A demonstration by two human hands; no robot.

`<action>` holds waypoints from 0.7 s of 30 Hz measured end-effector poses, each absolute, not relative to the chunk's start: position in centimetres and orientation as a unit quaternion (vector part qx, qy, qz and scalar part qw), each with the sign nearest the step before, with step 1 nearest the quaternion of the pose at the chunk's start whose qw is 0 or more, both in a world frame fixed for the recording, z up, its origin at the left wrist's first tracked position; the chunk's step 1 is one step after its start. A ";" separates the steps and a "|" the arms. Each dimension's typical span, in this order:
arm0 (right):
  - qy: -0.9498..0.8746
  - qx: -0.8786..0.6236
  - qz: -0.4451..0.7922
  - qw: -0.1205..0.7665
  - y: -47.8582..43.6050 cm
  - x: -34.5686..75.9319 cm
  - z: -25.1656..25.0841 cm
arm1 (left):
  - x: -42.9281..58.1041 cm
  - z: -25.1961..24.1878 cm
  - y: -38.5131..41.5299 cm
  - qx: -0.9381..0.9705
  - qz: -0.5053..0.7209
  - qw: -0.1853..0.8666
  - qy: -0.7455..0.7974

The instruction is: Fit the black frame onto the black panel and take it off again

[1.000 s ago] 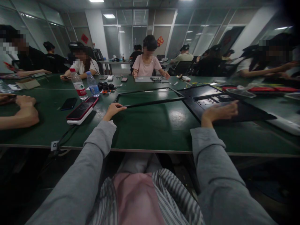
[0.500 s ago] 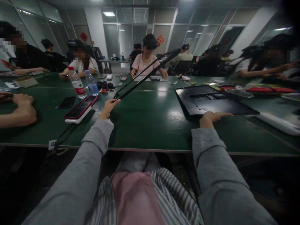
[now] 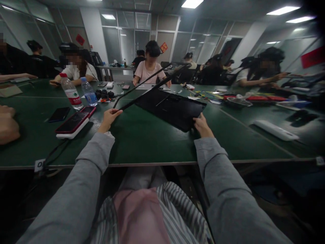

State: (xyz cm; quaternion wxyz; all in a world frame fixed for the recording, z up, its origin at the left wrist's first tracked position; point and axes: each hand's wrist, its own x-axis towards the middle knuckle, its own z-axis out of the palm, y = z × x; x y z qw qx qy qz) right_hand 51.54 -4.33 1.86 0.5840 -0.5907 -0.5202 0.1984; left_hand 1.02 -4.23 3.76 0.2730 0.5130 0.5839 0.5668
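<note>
My left hand (image 3: 109, 120) grips the near corner of a thin black rectangular frame (image 3: 142, 96), held up at a slant above the table. Its far end rises away from me, and the middle is hollow. A flat black panel (image 3: 175, 113), like the back cover of a screen, is in my right hand (image 3: 203, 126), pinched at its right edge. The panel tilts above the table, just below and right of the frame, and overlaps it in view. Whether the two touch, I cannot tell.
On the green table (image 3: 152, 145), a red-cased phone (image 3: 76, 119) lies on a white box, beside a dark phone (image 3: 59, 114) and two bottles (image 3: 72, 95). A long white bar (image 3: 275, 130) and a clear bowl (image 3: 238, 101) are rightward. A person's hand (image 3: 8, 123) rests far left.
My right hand has brought the black panel leftward toward the frame and turned it, now gripping its right edge. My left hand keeps hold of the frame. The view has turned slightly right.
</note>
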 end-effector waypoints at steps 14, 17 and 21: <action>-0.398 -0.537 0.393 0.632 -1.2 52.6 0.4 | -1.2 1.4 -2.0 0.680 0.376 0.136 0.614; -0.417 -0.530 0.396 0.624 -1.5 52.0 0.8 | -1.3 1.4 -2.1 0.691 0.343 0.125 0.624; -0.489 -0.564 0.303 0.592 -0.8 50.3 0.0 | -1.3 1.8 -2.4 0.703 0.321 0.112 0.625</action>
